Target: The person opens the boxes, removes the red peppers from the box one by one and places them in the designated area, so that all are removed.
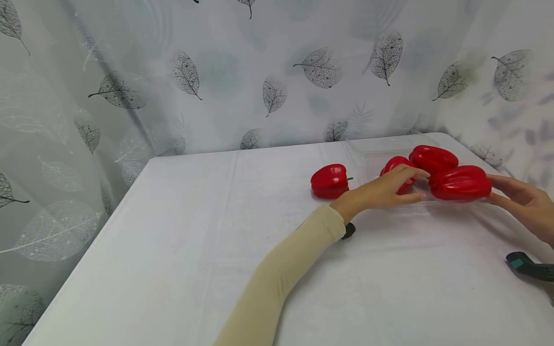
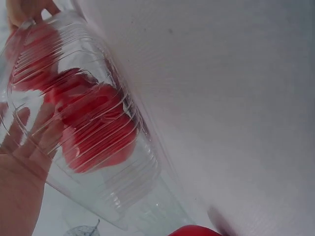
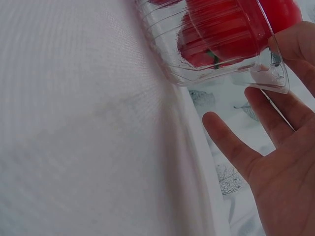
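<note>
1. Left grip (image 1: 383, 191): fingers and thumb apart, near the left end of the large pepper (image 1: 460, 183), not closed around it.
2. Right grip (image 1: 532, 206): fingers spread, at the other end of this same pepper; cannot tell whether pinching it.
3. Between the two grips: the large pepper, lying on its side at the clear box (image 2: 123, 186); cannot tell how deep inside.
4. Partly behind the fingers of the left grip: left pepper (image 1: 394, 162). Between both grips, farther back: rear pepper (image 1: 434, 158).
5. Left of the left grip, on the table (image 1: 182, 240): lone pepper (image 1: 330, 181).
6. By judgement, peppers rather light and firm, with glossy, slippery skin. Best to hold across the broad middle, from two sides, with gentle pressure.
7. Box probably thin and easy to bend; better to take by the rim.
</note>
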### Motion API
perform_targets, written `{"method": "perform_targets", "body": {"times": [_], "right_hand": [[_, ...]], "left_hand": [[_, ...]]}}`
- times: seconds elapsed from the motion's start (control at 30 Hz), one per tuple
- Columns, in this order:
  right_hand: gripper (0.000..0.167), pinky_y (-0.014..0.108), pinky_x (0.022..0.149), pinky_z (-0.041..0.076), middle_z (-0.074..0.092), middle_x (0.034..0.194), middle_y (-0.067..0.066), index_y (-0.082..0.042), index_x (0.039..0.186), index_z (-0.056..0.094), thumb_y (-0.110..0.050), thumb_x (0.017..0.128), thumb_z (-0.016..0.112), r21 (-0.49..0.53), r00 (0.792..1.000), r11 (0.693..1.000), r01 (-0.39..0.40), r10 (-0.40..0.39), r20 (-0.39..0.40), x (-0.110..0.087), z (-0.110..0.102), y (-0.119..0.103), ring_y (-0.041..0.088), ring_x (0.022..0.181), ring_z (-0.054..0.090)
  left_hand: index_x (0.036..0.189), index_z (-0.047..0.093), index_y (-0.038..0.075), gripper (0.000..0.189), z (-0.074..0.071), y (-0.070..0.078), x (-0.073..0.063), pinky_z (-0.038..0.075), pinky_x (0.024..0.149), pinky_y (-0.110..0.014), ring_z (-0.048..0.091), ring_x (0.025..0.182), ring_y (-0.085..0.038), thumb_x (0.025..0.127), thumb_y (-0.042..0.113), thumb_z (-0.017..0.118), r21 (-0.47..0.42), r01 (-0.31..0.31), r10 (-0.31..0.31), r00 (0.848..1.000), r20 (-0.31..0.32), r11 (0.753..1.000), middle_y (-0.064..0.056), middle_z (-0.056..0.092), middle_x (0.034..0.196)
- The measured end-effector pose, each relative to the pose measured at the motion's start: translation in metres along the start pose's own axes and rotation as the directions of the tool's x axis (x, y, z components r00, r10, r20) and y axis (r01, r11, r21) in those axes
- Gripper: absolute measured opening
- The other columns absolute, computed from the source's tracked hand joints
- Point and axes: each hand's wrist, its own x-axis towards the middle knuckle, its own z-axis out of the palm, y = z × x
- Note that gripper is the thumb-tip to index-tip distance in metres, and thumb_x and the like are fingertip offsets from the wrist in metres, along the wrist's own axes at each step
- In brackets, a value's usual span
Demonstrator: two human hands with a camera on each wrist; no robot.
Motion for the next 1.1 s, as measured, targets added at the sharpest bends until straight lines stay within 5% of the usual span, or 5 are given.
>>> {"method": "perform_targets", "body": {"times": [0.17,0.3,0.63,0.9,1.1], "right_hand": [[0.057,0.04,0.116,0.022,0.02,0.155,-0.024,-0.027,0.156,0.025,-0.035,0.103,0.045,-0.006,0.999,0.999,-0.038,0.038,0.008,0.0,0.0,0.001,0.008,0.149,0.011],[0.06,0.071,0.106,0.016,0.016,0.159,-0.016,-0.026,0.156,0.022,-0.041,0.102,0.044,-0.011,0.997,0.997,-0.079,0.079,0.018,0.001,-0.001,-0.002,0.018,0.151,0.006],[0.061,0.033,0.114,0.024,0.021,0.161,-0.001,-0.021,0.156,0.024,-0.039,0.102,0.045,-0.057,0.997,0.996,-0.071,0.071,-0.014,0.0,0.0,-0.003,0.017,0.15,0.014],[0.058,-0.002,0.089,0.026,0.027,0.151,-0.024,-0.019,0.155,0.029,-0.031,0.102,0.049,-0.041,1.0,0.999,0.016,-0.017,-0.024,-0.001,0.005,0.001,-0.004,0.142,0.021],[0.057,-0.004,0.087,0.025,0.028,0.149,-0.027,-0.019,0.154,0.029,-0.029,0.102,0.049,-0.047,0.999,0.998,0.029,-0.031,-0.04,-0.002,0.001,0.0,-0.006,0.141,0.021]], "left_hand": [[0.144,0.041,0.01,0.058,0.002,0.002,0.003,0.04,0.092,-0.007,0.038,0.126,-0.002,0.093,0.021,0.067,0.014,-0.007,0.007,1.0,0.004,1.0,-0.002,0.047,0.14],[0.144,0.041,0.011,0.059,0.004,0.003,0.007,0.04,0.09,-0.007,0.039,0.126,-0.004,0.092,0.021,0.068,0.02,0.005,-0.005,1.0,0.008,1.0,-0.002,0.046,0.139],[0.143,0.041,0.014,0.06,0.008,0.006,0.016,0.042,0.087,-0.007,0.04,0.123,-0.002,0.091,0.022,0.069,0.008,0.045,-0.045,0.999,0.026,0.999,0.002,0.046,0.137],[0.144,0.039,0.019,0.06,0.01,0.007,0.021,0.042,0.082,-0.005,0.039,0.122,0.002,0.092,0.026,0.068,0.019,0.105,-0.106,0.994,0.022,0.994,0.008,0.045,0.135],[0.145,0.036,0.021,0.063,0.013,0.009,0.029,0.041,0.083,-0.004,0.038,0.122,0.004,0.092,0.028,0.068,0.027,0.122,-0.122,0.992,0.01,0.992,0.011,0.044,0.135]]}}
